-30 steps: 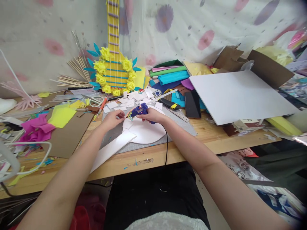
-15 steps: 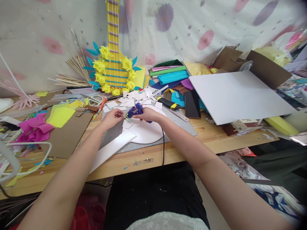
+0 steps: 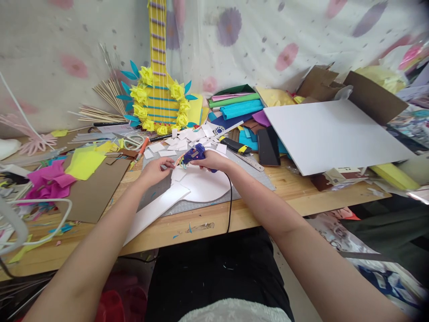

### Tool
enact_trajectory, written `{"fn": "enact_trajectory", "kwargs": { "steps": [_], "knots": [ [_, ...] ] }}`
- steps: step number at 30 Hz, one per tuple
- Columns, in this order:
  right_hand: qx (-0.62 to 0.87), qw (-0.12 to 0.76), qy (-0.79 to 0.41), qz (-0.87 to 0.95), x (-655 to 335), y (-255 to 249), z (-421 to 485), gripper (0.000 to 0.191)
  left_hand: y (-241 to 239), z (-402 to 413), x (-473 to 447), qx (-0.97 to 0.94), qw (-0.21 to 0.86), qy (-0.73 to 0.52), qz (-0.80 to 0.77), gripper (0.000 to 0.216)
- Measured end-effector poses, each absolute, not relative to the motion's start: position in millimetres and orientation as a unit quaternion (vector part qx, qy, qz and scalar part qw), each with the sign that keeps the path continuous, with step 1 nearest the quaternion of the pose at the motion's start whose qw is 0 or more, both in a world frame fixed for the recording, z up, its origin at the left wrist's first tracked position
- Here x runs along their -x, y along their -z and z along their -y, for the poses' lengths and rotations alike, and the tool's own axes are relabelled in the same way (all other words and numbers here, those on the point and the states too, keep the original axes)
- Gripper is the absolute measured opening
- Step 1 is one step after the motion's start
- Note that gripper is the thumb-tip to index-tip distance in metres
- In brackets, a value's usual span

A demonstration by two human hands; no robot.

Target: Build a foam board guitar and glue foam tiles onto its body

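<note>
My right hand [image 3: 214,161] is wrapped round a blue hot glue gun [image 3: 196,153], its nozzle pointing left and down. Close to the nozzle is my left hand [image 3: 157,171], fingers bent and tips drawn together; whatever they may pinch is too small to make out. Beneath both hands lies a white guitar-shaped foam board cutout, with a rounded body [image 3: 208,185] and a long neck [image 3: 157,210] running toward the table's front edge. Small white foam pieces [image 3: 178,175] rest where neck and body meet. A grey cutting mat [image 3: 258,179] is underneath.
A yellow flower-trimmed guitar model [image 3: 161,98] stands at the back. Behind the cutout are white foam scraps [image 3: 177,144], a utility knife [image 3: 234,145] and a phone [image 3: 268,146]. A large white board [image 3: 335,134] leans at right; brown cardboard [image 3: 97,192] lies left. The gun's black cord [image 3: 230,205] hangs over the front edge.
My right hand and the glue gun have shifted slightly to the right. My left hand has dropped a little, and its fingers have moved slightly right. The cutout stays nearly still.
</note>
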State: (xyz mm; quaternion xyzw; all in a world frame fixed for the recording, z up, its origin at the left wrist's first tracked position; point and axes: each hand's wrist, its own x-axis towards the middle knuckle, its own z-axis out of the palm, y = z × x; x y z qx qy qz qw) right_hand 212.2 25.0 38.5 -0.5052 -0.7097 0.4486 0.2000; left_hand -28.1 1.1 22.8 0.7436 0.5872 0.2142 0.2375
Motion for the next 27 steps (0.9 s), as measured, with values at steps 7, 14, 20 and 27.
{"fn": "enact_trajectory", "kwargs": {
  "steps": [7,14,20,27],
  "knots": [
    [0.499,0.270,-0.482,0.668,-231,-32,-23,0.035,-27,18,30,-0.771,0.157,-0.162,-0.595,0.063],
    [0.452,0.390,-0.575,0.560,-245,-8,-26,0.038,-31,24,26,-0.796,0.080,-0.202,-0.565,0.066],
    [0.438,0.426,-0.596,0.521,-247,0,-26,0.040,-19,21,32,-0.828,0.055,-0.155,-0.537,0.060],
    [0.443,0.425,-0.590,0.525,-245,2,-28,0.039,-18,22,33,-0.836,0.035,-0.130,-0.533,0.063]
  ]
}}
